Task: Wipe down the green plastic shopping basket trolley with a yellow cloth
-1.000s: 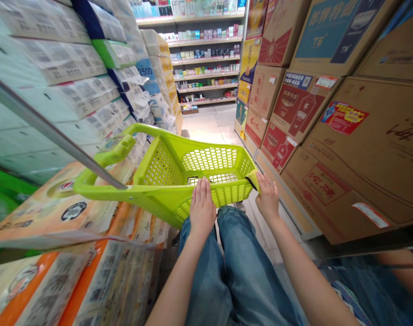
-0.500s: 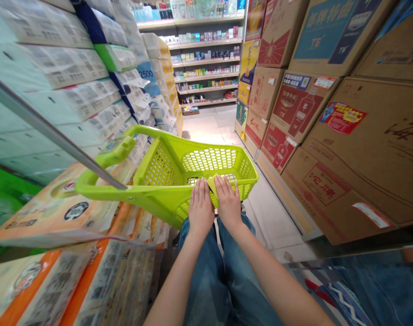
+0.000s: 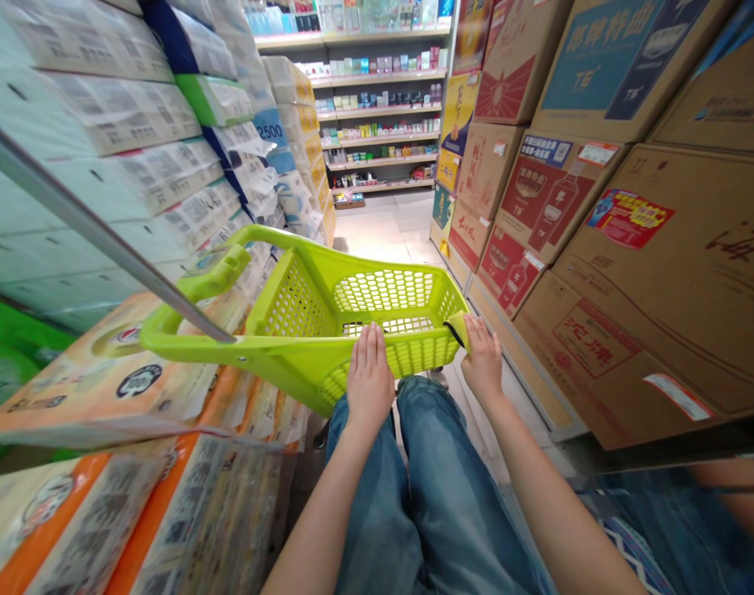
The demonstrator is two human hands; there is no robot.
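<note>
Pale floor tiles lead to brightly lit shelves (closely stocked), with cartons stacked alongside.

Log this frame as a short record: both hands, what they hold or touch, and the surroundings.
Left hand: fingers straight, at the near rim of a green shopping cart
Right hand: holding a yellow cloth with black edging, at the rim's right end
Left side: stacked tissue packs
Right side: stacked cardboard cartons
Aisle end: stocked shelves

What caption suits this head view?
Left hand resting on a green cart, right hand holding a yellow cloth at its end, cardboard boxes alongside.
</note>
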